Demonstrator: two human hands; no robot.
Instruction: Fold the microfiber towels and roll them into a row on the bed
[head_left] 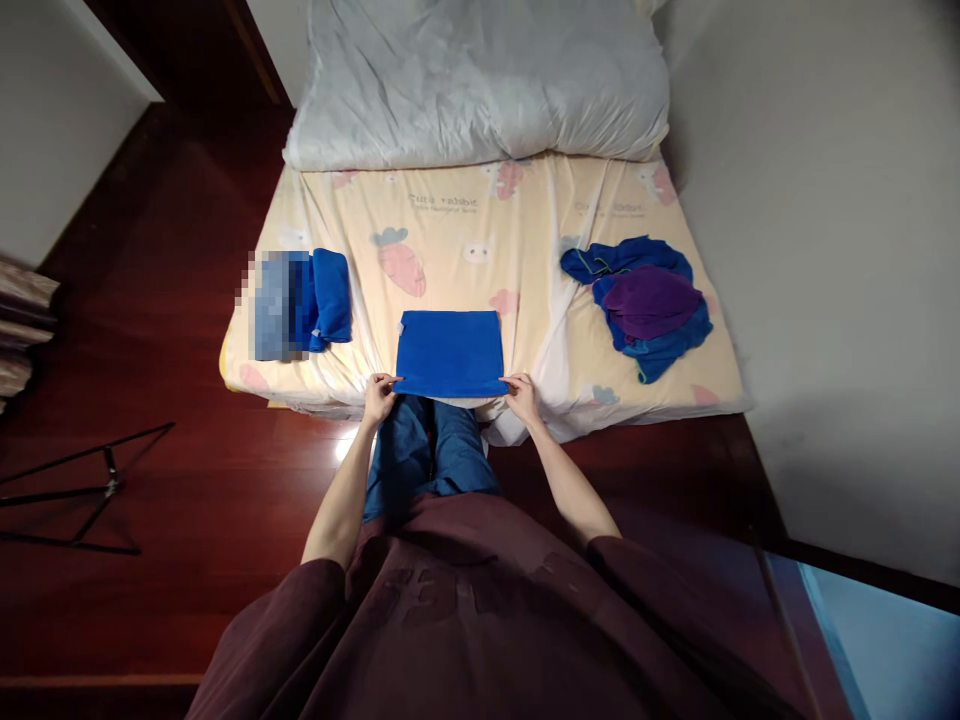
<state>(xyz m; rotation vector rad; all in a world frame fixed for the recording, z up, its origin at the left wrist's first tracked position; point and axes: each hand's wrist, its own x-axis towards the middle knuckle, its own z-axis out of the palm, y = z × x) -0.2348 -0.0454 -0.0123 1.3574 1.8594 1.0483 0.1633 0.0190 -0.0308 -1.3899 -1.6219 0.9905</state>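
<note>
1. Here at the bed (529, 235), the blue cloth (450, 350) lies near the front edge, right before the person; it's squared into a neat rectangle, which looks like folding well advanced;
2. left hand (380, 398) pinching the near-left corner, right hand (522, 397) the near-right; both grips narrow, thumb and fingers closed on the cloth;
3. over on the left, a stack (328, 300), blue and folded; that share looks done, though part is blurred and I can't count pieces;
4. over on the right, a pile (646, 303), blue and purple, all crumpled; that share looks left to do;
5. my call: somewhere midway.
</note>
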